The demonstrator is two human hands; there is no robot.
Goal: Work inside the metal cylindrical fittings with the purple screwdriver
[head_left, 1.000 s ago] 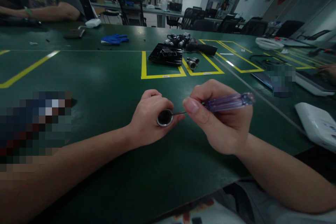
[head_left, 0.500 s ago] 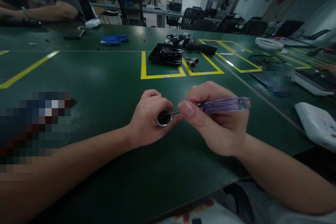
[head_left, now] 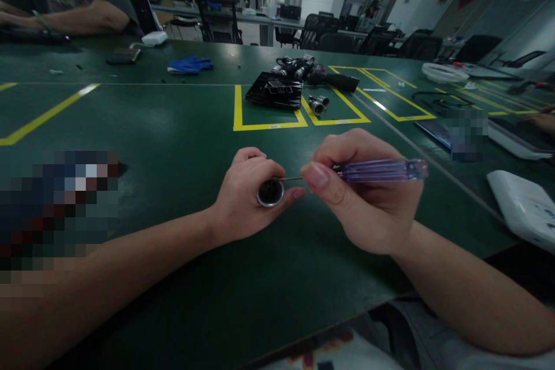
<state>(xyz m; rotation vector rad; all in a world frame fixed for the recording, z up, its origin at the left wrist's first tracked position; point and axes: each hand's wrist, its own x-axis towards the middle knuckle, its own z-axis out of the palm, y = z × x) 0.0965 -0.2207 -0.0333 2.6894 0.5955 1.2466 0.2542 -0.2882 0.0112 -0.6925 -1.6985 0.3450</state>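
Observation:
My left hand [head_left: 243, 199] is wrapped round a metal tube [head_left: 271, 193] whose round, dark open end with a bright rim faces me. Most of the tube's body is hidden inside my fingers. In my right hand [head_left: 362, 199] is a screwdriver [head_left: 377, 170] with a clear purple handle, pinched near the base of its thin shaft. The shaft points left, and its tip lies at the upper edge of the tube's opening. Whether the tip touches the rim, I cannot tell.
Beyond my hands, a black plastic bag [head_left: 275, 92], short metal tubes [head_left: 318, 105] and a heap of metal parts [head_left: 297, 66] lie around yellow tape outlines. A blue glove [head_left: 189, 65] is farther left. A white device [head_left: 524, 205] sits at right. Another person's arm [head_left: 87, 17] rests at far left.
My right hand has drawn the screwdriver slightly right and up, so its shaft has come out of the tube's opening to the rim. My left hand keeps its hold, almost still.

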